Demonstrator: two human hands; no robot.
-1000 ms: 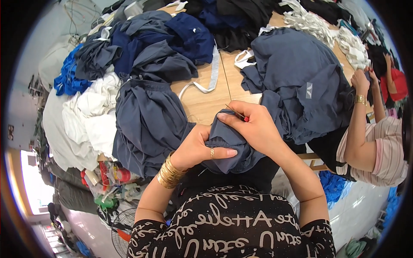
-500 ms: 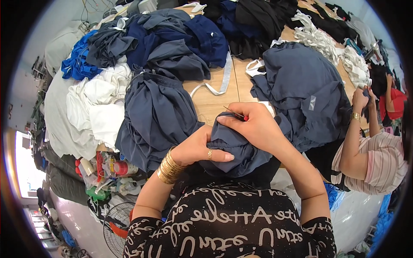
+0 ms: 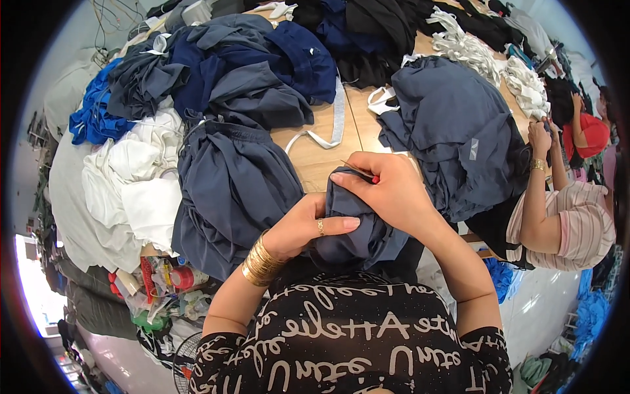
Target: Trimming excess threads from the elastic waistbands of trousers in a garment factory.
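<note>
A bunched dark navy garment sits in front of my chest. My left hand, with gold bangles and a ring, grips its lower fold from the left. My right hand rests on top of the cloth and pinches a small thin tool with a red end between thumb and fingers. Its tip points left over the wooden table. What kind of tool it is I cannot tell.
A heap of navy garments lies at my left, with white cloth and blue cloth beyond. Another navy pile lies at the right. A person in a striped top works at the right edge. White strips lie far right.
My hands and the navy garment stay together with little movement. The view has shifted slightly, so the piles sit a little lower in the picture.
</note>
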